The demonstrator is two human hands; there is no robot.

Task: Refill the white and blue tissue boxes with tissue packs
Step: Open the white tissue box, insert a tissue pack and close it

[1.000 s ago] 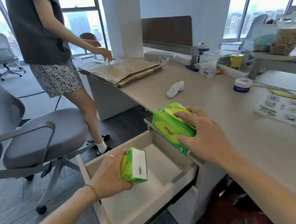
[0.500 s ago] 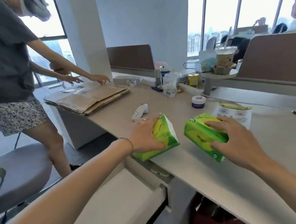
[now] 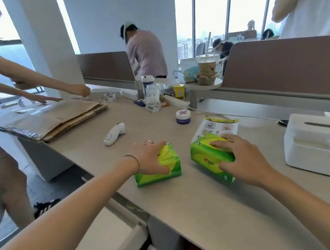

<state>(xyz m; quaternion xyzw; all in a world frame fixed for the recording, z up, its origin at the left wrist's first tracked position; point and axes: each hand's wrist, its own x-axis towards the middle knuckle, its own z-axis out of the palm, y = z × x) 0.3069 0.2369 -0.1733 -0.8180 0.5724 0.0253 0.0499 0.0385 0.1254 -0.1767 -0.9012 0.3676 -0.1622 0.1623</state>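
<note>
The desk ran under both hands, its open drawer below and behind the left wrist. Beyond the left fingers lay a stack of flattened cardboard, with another person's hand reaching over it. To the right of the right fingers, apart from them, stood the white tissue box, its slot on top facing up.

The right tissue pack, green, lay tilted on the desk under the right hand; the fingers were spread over its top and the thumb curled round its near edge, gripping it. The left tissue pack, also green, sat on the desk near the edge, just beside the other pack but not touching it. The left hand clasped it from the left side, fingers curled over the far top edge and thumb pressed on the near face.

Just past the right fingertips a printed leaflet lay flat, partly covered by the right pack. Further beyond the left fingers lay a white handheld thermometer, and between the two hands, farther back, a small round jar.
</note>
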